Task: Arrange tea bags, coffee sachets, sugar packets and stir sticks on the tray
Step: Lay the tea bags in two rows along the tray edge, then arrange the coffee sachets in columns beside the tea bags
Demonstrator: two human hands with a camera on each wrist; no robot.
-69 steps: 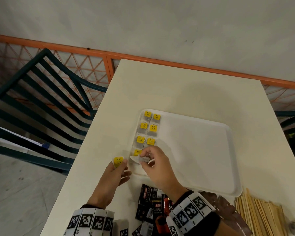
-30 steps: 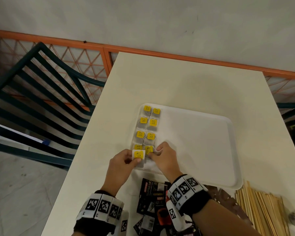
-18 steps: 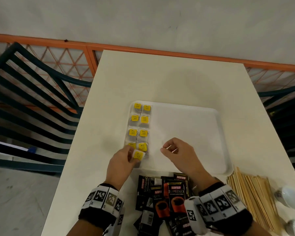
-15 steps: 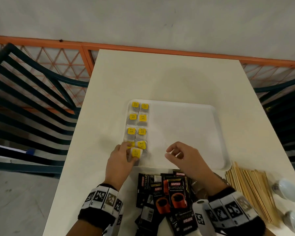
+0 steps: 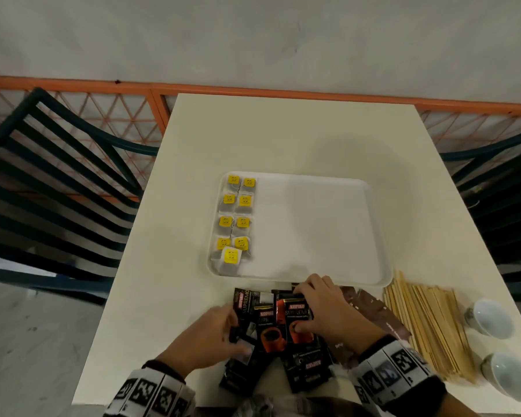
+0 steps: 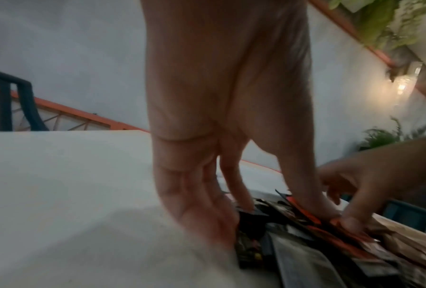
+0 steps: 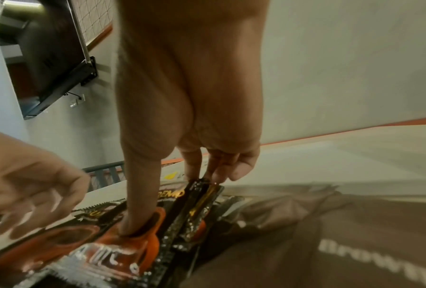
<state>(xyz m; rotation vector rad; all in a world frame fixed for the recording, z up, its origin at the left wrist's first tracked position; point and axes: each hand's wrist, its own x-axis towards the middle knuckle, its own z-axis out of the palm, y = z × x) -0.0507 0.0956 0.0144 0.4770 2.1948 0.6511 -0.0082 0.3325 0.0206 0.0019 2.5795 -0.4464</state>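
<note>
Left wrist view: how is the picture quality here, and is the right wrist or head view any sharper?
Left wrist view: left hand soft, sachets smeared, lamp glare top right. Right wrist view: left hand blurred, sachet print readable. Head view: dim, edges bowed, tea bags distinct.

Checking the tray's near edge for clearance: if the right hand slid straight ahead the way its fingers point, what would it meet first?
Probably the white tray's near rim, just beyond the right hand on the coffee sachets; its height is unclear.

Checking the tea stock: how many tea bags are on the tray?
9 tea bags, all along the tray's left side: four pairs in two columns, one more nearest the front edge.
</note>
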